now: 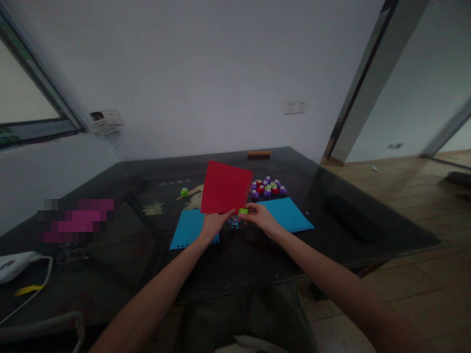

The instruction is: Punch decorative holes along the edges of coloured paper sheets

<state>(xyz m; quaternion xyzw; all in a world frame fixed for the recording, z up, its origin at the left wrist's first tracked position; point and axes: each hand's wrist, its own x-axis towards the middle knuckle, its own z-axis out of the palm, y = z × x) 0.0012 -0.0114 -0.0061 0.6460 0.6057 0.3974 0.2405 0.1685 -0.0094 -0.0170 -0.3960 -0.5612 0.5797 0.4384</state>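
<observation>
My left hand [217, 224] grips the lower edge of a red sheet of paper [226, 187], raised and tilted above the table. A row of small holes runs along the sheet's right edge. At its lower right corner, my right hand [259, 218] is closed around a small green hole punch [243, 211]. Below the hands lies a little pile of paper bits [234, 222]. One blue sheet [189, 228] with holes along its near edge lies partly under my left hand. Another blue sheet [287, 214], also holed along its near edge, is to the right.
Several purple, red and green eyed punches [268, 188] cluster behind the right blue sheet. A single green one [184, 192] stands at the left. Farther off is a brown roll [258, 154]. A black case [353, 218] lies at the right, and a white device [18, 264] at the left.
</observation>
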